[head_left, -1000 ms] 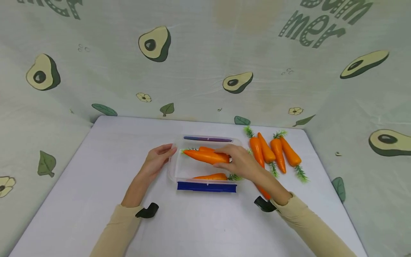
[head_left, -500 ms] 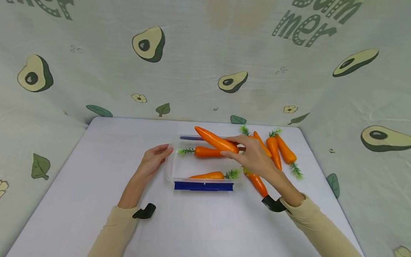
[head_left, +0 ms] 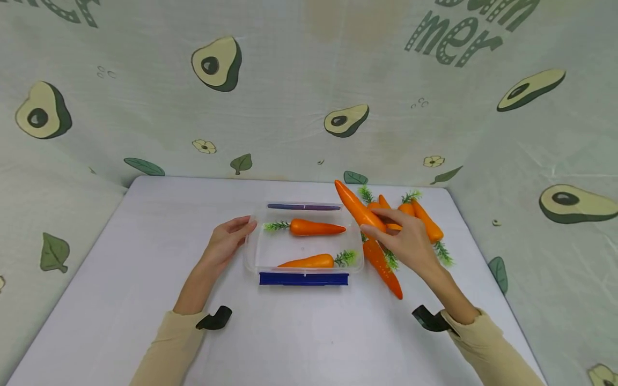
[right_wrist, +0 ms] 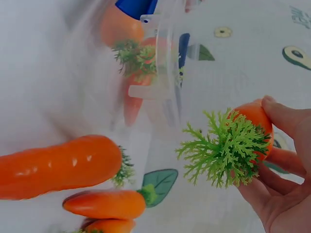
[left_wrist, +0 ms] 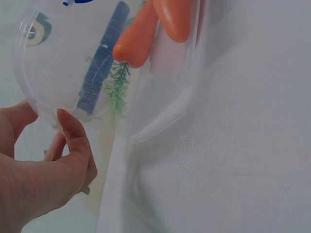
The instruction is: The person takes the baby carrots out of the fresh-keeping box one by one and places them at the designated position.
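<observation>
A clear plastic box (head_left: pixel 304 246) with blue side clips stands mid-table. Inside lie two orange carrots: one (head_left: pixel 316 227) at the back with its leaves to the left, another (head_left: pixel 309 261) at the front with its leaves to the right. My left hand (head_left: pixel 226 242) pinches the box's left rim; in the left wrist view the thumb and fingers (left_wrist: pixel 73 131) meet at its edge. My right hand (head_left: pixel 407 238) holds a carrot (head_left: pixel 358 206) in the air right of the box, tip up and to the left. In the right wrist view its green leaves (right_wrist: pixel 226 148) hang beside the palm.
Right of the box, several carrots lie on the table, among them one (head_left: pixel 383 268) close to the box's right wall and one (head_left: pixel 427 221) farther right. A patterned cloth (head_left: pixel 289 80) hangs behind the table.
My right hand has lifted the carrot out from over the box and moved it right. Both carrots in the box now show fully. My left hand has kept its grip on the rim.
</observation>
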Motion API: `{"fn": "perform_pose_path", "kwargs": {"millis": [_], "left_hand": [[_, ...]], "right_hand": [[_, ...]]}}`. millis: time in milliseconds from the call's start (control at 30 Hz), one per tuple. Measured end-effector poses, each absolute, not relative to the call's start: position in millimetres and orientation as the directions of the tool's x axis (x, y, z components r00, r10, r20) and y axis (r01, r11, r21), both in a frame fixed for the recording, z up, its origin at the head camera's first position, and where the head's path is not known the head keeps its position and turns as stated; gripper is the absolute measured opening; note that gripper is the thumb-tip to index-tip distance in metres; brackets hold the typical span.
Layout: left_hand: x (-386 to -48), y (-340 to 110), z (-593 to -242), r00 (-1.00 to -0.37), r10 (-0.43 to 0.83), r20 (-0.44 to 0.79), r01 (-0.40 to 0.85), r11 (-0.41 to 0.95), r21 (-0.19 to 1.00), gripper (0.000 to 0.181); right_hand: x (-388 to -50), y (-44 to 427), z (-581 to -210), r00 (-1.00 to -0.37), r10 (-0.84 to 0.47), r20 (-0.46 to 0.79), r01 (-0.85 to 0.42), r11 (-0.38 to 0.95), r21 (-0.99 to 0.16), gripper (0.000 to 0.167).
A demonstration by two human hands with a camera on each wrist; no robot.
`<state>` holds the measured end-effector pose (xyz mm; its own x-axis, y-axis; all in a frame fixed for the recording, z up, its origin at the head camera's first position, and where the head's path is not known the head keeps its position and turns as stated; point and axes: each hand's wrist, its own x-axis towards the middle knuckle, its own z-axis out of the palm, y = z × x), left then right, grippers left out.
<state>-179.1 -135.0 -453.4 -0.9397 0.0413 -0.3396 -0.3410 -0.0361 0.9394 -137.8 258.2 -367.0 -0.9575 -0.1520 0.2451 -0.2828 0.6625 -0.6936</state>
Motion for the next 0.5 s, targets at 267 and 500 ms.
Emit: {"fn": "perform_pose_path", "kwargs": {"millis": [267, 500], "left_hand": [[-179, -136, -454, -0.938, 0.038, -0.345, -0.346, -0.028, 0.938, 0.060], [-180, -135, -455, -0.936, 0.041, -0.349, -0.350, -0.046, 0.936, 0.062]], "right_hand": [[-129, 282, -386, -0.966, -0.051, 0.254, -0.212, 0.715, -0.666, 0.047], [-119, 301, -408, -0.957, -0.003, 0.291, -0.195, 0.749, -0.633, 0.043]]}}
